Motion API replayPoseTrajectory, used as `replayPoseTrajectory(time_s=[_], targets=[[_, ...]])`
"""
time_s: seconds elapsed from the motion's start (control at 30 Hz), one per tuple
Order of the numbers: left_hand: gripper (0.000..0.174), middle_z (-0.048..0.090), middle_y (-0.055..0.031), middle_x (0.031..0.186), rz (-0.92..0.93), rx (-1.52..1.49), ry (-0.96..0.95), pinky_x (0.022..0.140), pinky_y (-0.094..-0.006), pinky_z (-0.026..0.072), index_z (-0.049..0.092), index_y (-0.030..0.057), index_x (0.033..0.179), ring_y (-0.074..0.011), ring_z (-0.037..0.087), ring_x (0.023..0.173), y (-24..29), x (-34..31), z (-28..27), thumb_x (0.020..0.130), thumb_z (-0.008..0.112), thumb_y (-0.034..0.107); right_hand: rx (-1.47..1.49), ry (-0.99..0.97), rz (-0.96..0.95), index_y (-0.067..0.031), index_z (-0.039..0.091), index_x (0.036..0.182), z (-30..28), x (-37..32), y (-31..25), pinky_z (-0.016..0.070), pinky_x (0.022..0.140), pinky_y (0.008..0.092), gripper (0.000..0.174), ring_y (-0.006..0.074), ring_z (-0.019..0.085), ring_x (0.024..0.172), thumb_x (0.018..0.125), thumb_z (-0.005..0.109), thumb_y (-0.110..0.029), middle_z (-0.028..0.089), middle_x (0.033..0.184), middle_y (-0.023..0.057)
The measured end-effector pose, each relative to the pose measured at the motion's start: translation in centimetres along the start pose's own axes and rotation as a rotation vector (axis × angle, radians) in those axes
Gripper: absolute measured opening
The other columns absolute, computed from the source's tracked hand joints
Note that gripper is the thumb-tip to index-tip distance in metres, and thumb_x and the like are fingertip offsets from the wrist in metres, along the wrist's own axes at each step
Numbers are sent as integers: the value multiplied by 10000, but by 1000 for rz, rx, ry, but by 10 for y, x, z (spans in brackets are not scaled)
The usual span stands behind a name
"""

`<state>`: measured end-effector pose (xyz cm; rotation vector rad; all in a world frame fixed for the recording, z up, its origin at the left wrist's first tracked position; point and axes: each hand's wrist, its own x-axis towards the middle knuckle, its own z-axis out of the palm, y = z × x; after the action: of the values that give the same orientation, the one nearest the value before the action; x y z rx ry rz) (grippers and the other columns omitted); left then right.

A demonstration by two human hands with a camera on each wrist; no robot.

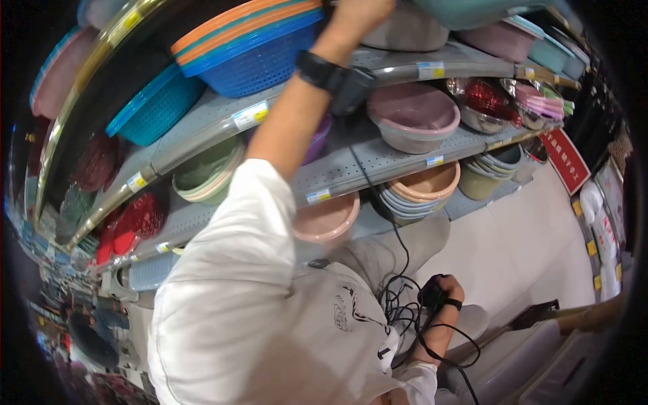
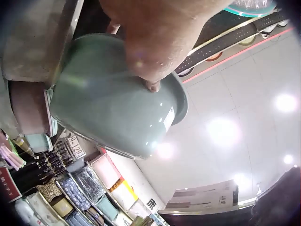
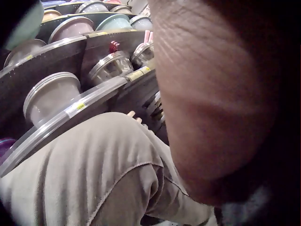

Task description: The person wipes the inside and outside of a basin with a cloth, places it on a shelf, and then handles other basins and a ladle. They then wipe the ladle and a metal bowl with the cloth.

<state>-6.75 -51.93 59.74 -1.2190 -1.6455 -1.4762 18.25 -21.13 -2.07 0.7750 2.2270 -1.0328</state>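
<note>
The head view's top edge crops the left hand (image 1: 365, 12) and green basin (image 1: 476, 12).

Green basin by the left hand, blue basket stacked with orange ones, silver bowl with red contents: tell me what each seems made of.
Green basin: likely smooth, glossy plastic; bright highlights and even colour suggest it.
Blue basket: probably moulded plastic with a slight sheen, judging by its regular small holes.
Silver bowl: looks like polished metal, perhaps steel, from its mirror-like reflections.
</note>
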Motion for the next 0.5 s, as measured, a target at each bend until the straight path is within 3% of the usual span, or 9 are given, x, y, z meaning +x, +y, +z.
replayPoseTrajectory(time_s=[0.07, 0.13, 0.2, 0.27, 0.3, 0.43, 0.5], targets=[[420, 686, -84, 1088, 237, -93, 58, 861, -314, 514, 579, 12, 1276, -153, 615, 981, -33, 4, 19, 1022, 662, 335, -123, 25, -113, 27, 718, 1160, 5, 2, 9, 553, 862, 457, 470, 353, 730, 998, 896, 616, -349, 746, 1097, 231], [433, 682, -104, 1060, 299, 25, 116, 860, -322, 513, 583, 18, 1260, -161, 615, 963, -34, -2, 35, 1013, 670, 362, -111, 23, -65, 30, 717, 1156, 7, 5, 8, 552, 870, 458, 463, 351, 729, 1007, 901, 611, -341, 745, 1106, 231], [404, 668, -138, 1045, 250, -48, 64, 864, -351, 507, 588, 23, 1249, -204, 625, 959, -30, -9, 41, 1002, 680, 330, -91, 3, -18, 34, 717, 1152, 10, 7, 16, 551, 879, 458, 456, 348, 728, 1016, 905, 606, -334, 744, 1116, 230], [349, 649, -164, 1031, 353, 152, 58, 853, -380, 498, 596, 31, 1236, -265, 631, 940, -38, -7, 43, 988, 677, 262, -65, -39, -66, 38, 715, 1146, 9, 8, 21, 553, 882, 457, 443, 357, 728, 1022, 904, 602, -316, 742, 1121, 234], [300, 628, -185, 1012, 321, 156, 34, 825, -394, 493, 602, 36, 1213, -321, 623, 922, -36, -7, 42, 975, 664, 208, 24, -56, 12, 41, 718, 1132, 6, -3, 13, 551, 880, 456, 440, 358, 728, 1018, 886, 618, -311, 741, 1110, 244], [303, 607, -201, 1031, 286, 230, -2, 821, -408, 491, 584, 25, 1206, -349, 611, 916, -43, 0, 33, 993, 641, 231, -17, 3, 32, 43, 723, 1127, -1, -20, 2, 554, 866, 458, 445, 369, 730, 999, 869, 628, -308, 740, 1086, 257], [319, 594, -210, 1044, 380, 317, 3, 828, -412, 489, 561, 20, 1228, -357, 603, 924, -46, -1, 24, 1002, 627, 236, -71, 51, -56, 48, 725, 1124, -2, -29, -4, 556, 862, 453, 455, 376, 730, 993, 861, 625, -311, 736, 1079, 269]])
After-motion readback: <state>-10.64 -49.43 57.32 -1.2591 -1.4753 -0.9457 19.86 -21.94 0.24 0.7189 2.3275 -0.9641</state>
